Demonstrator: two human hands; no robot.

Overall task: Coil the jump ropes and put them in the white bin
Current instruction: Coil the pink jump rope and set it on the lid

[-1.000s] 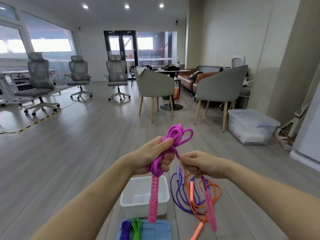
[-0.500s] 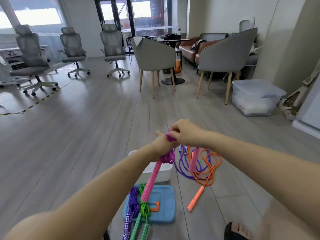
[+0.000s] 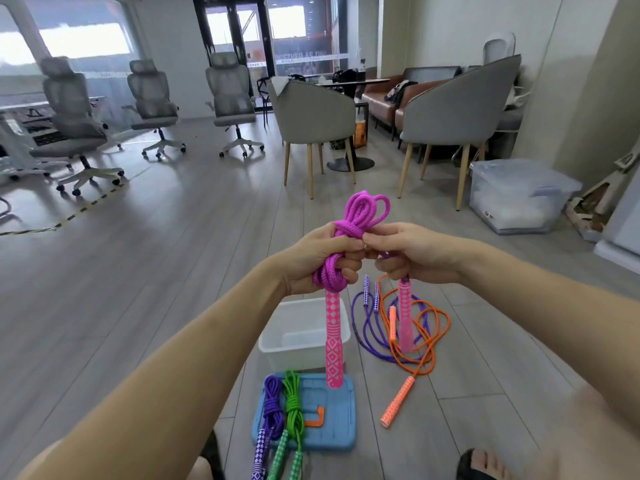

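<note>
Both hands hold the pink jump rope above the white bin: left hand grips the coil, right hand seemingly pinches its strand; bare floor flanks the bin's left.

Bright, even daylight, wide-angle view.
Windows were blown out white; the floor carried soft sheen; edges bowed, lower corners blurred.
</note>
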